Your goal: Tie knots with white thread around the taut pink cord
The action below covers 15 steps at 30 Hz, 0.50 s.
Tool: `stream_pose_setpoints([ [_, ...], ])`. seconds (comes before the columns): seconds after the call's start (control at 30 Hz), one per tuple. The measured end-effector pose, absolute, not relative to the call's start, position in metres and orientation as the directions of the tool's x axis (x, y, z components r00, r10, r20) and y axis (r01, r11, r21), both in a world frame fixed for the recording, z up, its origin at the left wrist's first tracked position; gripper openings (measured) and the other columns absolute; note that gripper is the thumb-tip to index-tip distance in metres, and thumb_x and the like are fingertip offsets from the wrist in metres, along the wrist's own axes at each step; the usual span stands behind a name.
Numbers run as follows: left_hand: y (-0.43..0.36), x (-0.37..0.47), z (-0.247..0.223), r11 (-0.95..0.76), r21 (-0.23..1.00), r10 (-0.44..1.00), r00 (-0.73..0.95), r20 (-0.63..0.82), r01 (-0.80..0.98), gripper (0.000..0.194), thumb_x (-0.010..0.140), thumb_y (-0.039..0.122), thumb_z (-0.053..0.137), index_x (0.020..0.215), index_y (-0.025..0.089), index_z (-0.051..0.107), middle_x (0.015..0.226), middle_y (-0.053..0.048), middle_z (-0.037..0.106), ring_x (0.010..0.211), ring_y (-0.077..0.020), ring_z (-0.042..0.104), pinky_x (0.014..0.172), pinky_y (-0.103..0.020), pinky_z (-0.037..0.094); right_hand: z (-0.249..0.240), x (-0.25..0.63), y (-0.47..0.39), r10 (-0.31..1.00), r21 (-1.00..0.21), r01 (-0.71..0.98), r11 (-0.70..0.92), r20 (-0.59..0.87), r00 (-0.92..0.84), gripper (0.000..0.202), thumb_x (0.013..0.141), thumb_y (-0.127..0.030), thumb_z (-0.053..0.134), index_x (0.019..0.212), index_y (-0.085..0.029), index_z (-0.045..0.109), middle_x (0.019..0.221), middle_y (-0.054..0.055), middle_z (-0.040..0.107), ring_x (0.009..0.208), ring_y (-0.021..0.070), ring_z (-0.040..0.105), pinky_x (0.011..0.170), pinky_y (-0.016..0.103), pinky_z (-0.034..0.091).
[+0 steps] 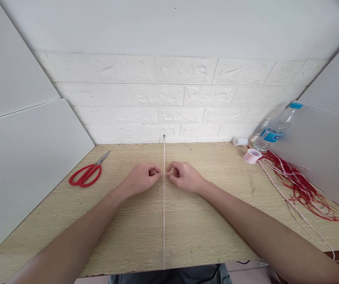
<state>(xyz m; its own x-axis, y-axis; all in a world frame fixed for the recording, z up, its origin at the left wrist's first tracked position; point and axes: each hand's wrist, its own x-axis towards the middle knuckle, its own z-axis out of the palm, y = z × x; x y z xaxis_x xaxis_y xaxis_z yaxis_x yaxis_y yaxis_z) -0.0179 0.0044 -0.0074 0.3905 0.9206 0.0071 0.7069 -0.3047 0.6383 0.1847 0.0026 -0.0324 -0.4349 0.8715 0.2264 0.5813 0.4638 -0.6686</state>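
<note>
A pale pink cord [164, 221] runs taut from a small dark hole in the wall straight down to the table's front edge. Its upper stretch is a thicker, knotted braid [164, 154]; the lower stretch is thin and smooth. Just left of the cord, my left hand [144, 176] is closed in a thumb-and-finger pinch. My right hand [185, 176] mirrors it on the other side, also pinched. Between the fingertips, at the braid's lower end, a very fine thread appears to go sideways into both pinches; it is barely visible.
Red-handled scissors [89, 171] lie at the left. On the right are a pink thread spool [252, 156], a white spool [240, 141], a water bottle [276, 128] and a tangle of red cords [305, 185]. White panels [30, 165] flank the wooden table [205, 232].
</note>
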Motion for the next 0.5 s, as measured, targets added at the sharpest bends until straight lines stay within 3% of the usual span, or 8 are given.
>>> stream_pose_setpoints([
  [0.23, 0.0042, -0.0175, -0.0094, -0.312, 0.653, 0.917, 0.398, 0.017, 0.69, 0.023, 0.077, 0.039, 0.053, 0.072, 0.019, 0.063, 0.062, 0.001, 0.055, 0.058, -0.0129, 0.047, 0.053, -0.025, 0.034, -0.0361, 0.1853, 0.0044, 0.859, -0.618, 0.617, 0.487, 0.215, -0.464, 0.01, 0.081, -0.021, 0.054, 0.081, -0.018, 0.064, 0.062, -0.001, 0.056, 0.056, 0.0103, 0.047, 0.053, 0.023, 0.03],
  [0.5, 0.0013, -0.0167, -0.0042, -0.297, 0.762, 0.91, 0.412, 0.044, 0.576, 0.03, 0.074, 0.045, 0.058, 0.061, 0.019, 0.059, 0.059, 0.002, 0.051, 0.055, -0.0121, 0.042, 0.052, -0.025, 0.032, -0.0346, 0.1845, 0.0045, 0.833, -0.62, 0.558, 0.552, 0.369, -0.413, 0.011, 0.07, -0.012, 0.057, 0.079, -0.017, 0.062, 0.081, 0.005, 0.058, 0.081, 0.0177, 0.05, 0.069, 0.028, 0.037],
])
